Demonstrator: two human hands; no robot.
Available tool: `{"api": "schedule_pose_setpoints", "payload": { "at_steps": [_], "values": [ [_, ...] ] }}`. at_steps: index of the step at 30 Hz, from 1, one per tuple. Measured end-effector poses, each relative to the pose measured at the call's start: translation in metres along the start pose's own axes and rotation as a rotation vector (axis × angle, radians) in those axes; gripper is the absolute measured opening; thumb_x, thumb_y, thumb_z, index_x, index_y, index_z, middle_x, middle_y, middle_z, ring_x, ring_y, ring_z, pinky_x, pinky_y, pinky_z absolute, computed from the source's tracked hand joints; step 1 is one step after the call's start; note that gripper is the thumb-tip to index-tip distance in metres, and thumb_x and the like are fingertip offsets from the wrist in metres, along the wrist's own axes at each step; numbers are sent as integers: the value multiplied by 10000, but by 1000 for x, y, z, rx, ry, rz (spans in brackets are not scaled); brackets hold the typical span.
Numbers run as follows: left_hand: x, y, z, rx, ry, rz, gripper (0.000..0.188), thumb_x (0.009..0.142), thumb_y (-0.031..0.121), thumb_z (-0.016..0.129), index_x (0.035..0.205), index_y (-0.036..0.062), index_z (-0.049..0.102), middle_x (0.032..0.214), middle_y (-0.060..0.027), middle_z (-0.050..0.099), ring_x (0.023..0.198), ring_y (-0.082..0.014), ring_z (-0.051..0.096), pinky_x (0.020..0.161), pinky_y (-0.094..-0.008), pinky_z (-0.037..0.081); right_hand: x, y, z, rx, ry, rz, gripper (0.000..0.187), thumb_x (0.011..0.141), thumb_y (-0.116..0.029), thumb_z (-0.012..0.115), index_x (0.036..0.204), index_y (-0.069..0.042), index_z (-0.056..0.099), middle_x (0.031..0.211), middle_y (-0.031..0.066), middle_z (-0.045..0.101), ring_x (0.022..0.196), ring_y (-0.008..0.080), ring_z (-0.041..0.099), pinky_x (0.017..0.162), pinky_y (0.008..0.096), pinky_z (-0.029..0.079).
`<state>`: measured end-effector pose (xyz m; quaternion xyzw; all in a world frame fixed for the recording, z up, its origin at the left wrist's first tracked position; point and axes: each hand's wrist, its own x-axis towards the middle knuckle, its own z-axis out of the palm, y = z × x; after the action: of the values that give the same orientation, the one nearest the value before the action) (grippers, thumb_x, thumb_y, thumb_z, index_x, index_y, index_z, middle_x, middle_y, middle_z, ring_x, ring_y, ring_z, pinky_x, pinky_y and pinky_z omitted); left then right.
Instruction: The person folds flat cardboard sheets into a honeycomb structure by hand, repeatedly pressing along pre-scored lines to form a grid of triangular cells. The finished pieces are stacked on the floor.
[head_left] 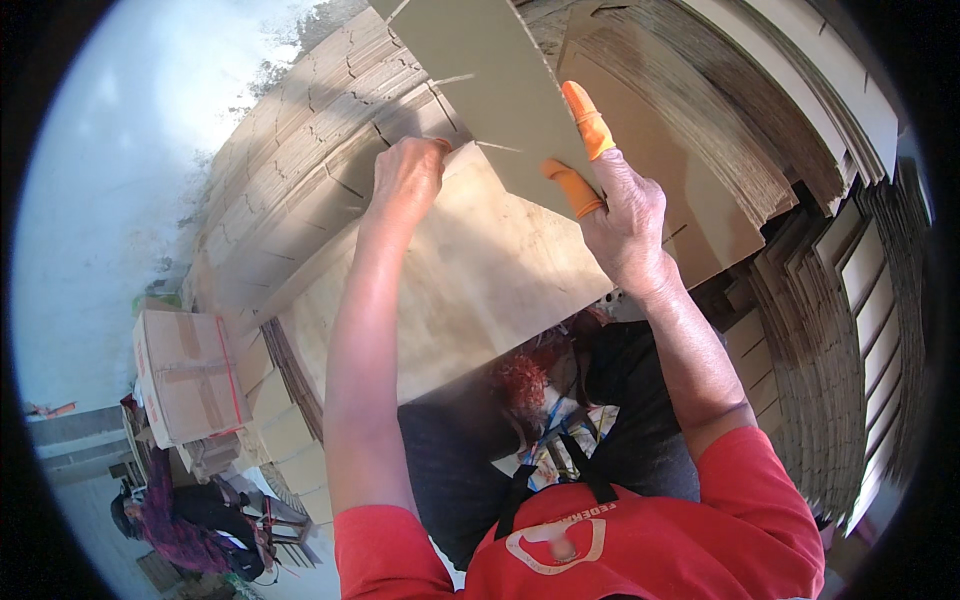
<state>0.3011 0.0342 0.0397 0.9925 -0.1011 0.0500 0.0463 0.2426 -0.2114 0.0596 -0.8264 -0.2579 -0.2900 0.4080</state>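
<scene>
A greyish-brown cardboard sheet with slits cut along its left side slants over a pale wooden work board. My right hand is at the sheet's right edge, its thumb across the face and its index finger along the edge. Orange finger cots cover that thumb and index finger. My left hand is closed at the sheet's lower left corner, where a lighter flap shows beside the fingers. An orange cot peeks out there, and the fingertips are mostly hidden.
Slit cardboard pieces are stacked beyond my left hand. More stacks of cardboard rise at the far right, with slotted bundles standing nearer. A taped carton sits at the left. Farther off at lower left, a person is present.
</scene>
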Motion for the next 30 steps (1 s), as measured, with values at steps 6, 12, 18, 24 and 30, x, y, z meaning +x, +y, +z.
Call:
{"api": "schedule_pose_setpoints", "payload": {
  "at_steps": [6,12,18,24,30],
  "values": [
    [-5,18,0,1,75,141,269,753,1,615,962,132,722,805,-131,656,882,-328,643,750,-431,524,0,-1,-4,-2,-76,10,537,800,30,715,1305,-29,544,1105,152,679,859,304,694,747,350,583],
    [-23,53,-22,61,153,176,199,753,-8,594,892,97,691,770,-155,627,834,-323,638,712,-434,524,-2,4,0,-17,-105,18,532,799,49,698,1294,-77,552,1174,163,641,855,330,688,716,365,591],
    [-42,82,-35,-85,243,377,158,728,-9,594,877,-2,646,772,-157,593,754,-325,606,673,-427,520,-8,8,7,-187,-228,65,563,812,26,621,1345,-71,465,1234,205,580,815,361,675,651,397,590],
    [-52,93,-60,-611,-33,149,245,761,202,743,773,-9,618,799,-128,647,858,-275,592,650,-369,502,-15,20,8,-128,-215,27,544,803,49,522,1333,-31,428,1104,203,588,765,370,652,594,410,567],
    [5,-6,-31,21,437,-28,499,665,316,863,984,17,623,894,-122,654,919,-286,569,761,-400,472,-24,12,16,-98,-216,12,739,716,111,543,1415,-45,359,1042,186,594,738,364,645,593,432,560]
  ]
}}
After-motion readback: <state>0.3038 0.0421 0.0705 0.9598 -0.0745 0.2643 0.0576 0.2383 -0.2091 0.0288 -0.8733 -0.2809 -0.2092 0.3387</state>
